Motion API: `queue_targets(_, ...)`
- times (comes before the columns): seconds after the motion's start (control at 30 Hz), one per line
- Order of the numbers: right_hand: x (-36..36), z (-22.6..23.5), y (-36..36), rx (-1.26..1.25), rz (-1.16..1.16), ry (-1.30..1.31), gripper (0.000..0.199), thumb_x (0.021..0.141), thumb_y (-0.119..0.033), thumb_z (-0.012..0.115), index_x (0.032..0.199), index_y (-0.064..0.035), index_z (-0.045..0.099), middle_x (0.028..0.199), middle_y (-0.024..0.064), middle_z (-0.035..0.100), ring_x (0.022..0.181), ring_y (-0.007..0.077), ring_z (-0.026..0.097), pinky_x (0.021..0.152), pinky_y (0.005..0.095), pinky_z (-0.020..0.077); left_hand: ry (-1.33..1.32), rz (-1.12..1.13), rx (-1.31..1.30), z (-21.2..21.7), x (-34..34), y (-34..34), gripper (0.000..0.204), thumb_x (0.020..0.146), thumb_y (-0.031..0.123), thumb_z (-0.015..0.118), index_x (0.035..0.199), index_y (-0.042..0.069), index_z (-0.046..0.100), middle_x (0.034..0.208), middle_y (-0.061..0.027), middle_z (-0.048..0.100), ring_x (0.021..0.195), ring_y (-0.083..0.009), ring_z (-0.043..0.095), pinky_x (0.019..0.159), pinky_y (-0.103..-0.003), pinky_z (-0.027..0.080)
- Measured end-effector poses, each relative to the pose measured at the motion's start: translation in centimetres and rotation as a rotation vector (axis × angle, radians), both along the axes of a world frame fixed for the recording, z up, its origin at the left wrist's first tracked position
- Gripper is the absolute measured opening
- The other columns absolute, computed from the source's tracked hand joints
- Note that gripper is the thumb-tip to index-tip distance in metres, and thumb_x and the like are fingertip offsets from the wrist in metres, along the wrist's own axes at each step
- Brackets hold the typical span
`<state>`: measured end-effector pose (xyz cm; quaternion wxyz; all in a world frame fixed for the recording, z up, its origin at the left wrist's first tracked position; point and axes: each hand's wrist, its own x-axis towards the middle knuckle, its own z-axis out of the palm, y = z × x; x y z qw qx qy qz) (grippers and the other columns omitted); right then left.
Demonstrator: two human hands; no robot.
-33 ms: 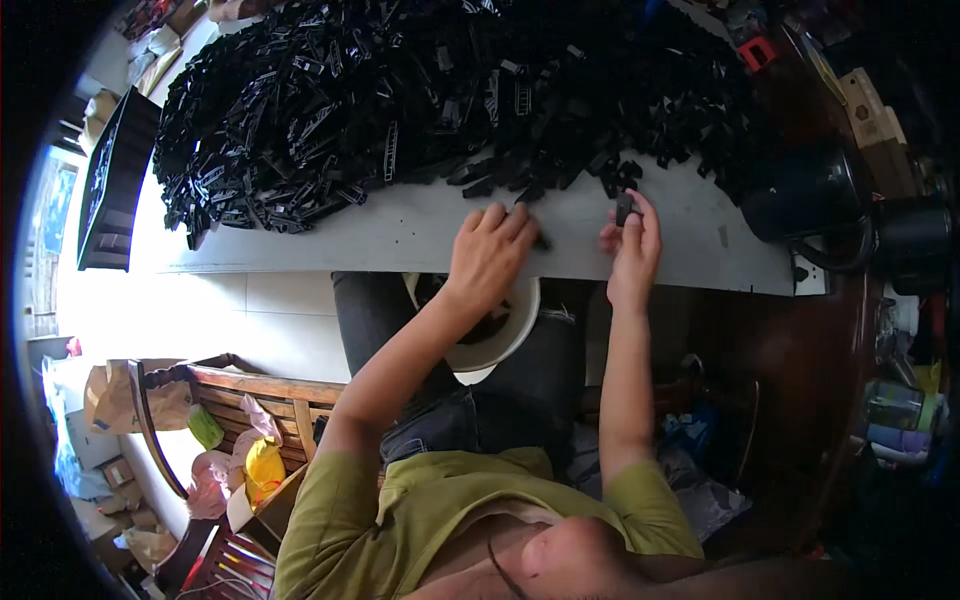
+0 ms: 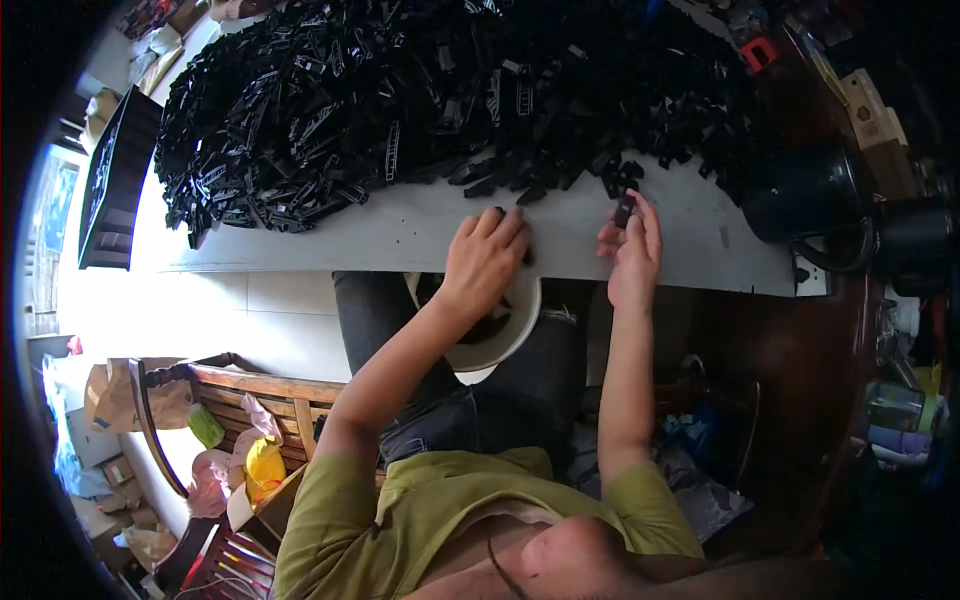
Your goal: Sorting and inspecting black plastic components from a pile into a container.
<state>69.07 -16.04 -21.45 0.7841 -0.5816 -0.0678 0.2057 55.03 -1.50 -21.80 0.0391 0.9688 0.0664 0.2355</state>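
My right hand (image 2: 634, 250) pinches a small black plastic piece (image 2: 624, 210) upright between thumb and fingers, just above the tabletop near its front edge. To its left, my left hand (image 2: 485, 252) is closed, back of the hand upward, over the same light grey table (image 2: 380, 235). A dark piece (image 2: 528, 256) shows at the edge of its curled fingers, its shape mostly hidden by them. Beyond both hands lies a large heap of black plastic parts (image 2: 420, 110), some long and ladder-like. A few loose ones (image 2: 480, 187) lie at the heap's near edge.
Below the table edge, a white bucket (image 2: 528, 320) with dark pieces inside stands between my legs. A black crate (image 2: 115, 180) is at the table's left end. Dark, rounded containers (image 2: 805, 195) stand at the right end. A wooden bench (image 2: 270, 385) with bags is behind left.
My left hand has shifted slightly left, and the dark piece at its fingers has moved with it. The black piece in my right hand is tilted slightly differently.
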Motion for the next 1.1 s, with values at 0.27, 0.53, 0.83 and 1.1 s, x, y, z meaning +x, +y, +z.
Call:
queue_targets(0.27,-0.6,-1.7,-0.7,-0.04,0.173,-0.099,0.028,0.096,-0.02,0.055,0.119,-0.003,0.059,0.085,-0.0005,0.056,0.065,0.0063,0.05,0.054,0.0206,0.0375,0.05,-0.045,-0.353,-0.1,-3.9,-0.2,0.042,0.074,0.007,0.067,0.115,0.005,0.055,0.123,-0.0128,0.05,0.104,-0.0314,0.051,0.087,-0.043,0.047)
queue_targets(0.53,-2.7,-1.3,0.6,-0.396,0.2,-0.712,0.019,0.087,-0.01,0.067,0.1,0.003,0.066,0.079,0.0004,0.056,0.064,0.0066,0.049,0.055,0.0209,0.0399,-0.061,-0.141,-0.878,0.0,-4.7,1.2,0.049,0.076,-0.002,0.066,0.122,0.002,0.049,0.124,-0.0165,0.055,0.111,-0.0379,0.055,0.092,-0.042,0.046)
queue_targets(0.83,-3.3,0.5,1.8,-0.607,0.473,-1.236,0.027,0.069,-0.012,0.077,0.095,-0.0063,0.071,0.096,0.004,0.059,0.096,0.0237,0.053,0.086,0.0373,0.0393,-0.02,-0.11,-0.752,0.0,-4.0,3.6,0.023,0.073,-0.001,0.069,0.096,0.002,0.068,0.105,-0.0127,0.063,0.095,-0.0314,0.061,0.081,-0.037,0.05)
queue_targets(1.1,-4.3,-0.2,1.9,-0.66,0.453,-1.277,0.03,0.068,-0.014,0.077,0.097,-0.0106,0.072,0.098,0.0018,0.056,0.098,0.0235,0.05,0.09,0.0398,0.0363,-0.078,-0.143,-0.823,-0.8,-3.6,3.7,0.026,0.07,0.001,0.073,0.096,0.002,0.067,0.097,-0.0127,0.064,0.089,-0.0314,0.061,0.078,-0.037,0.05)
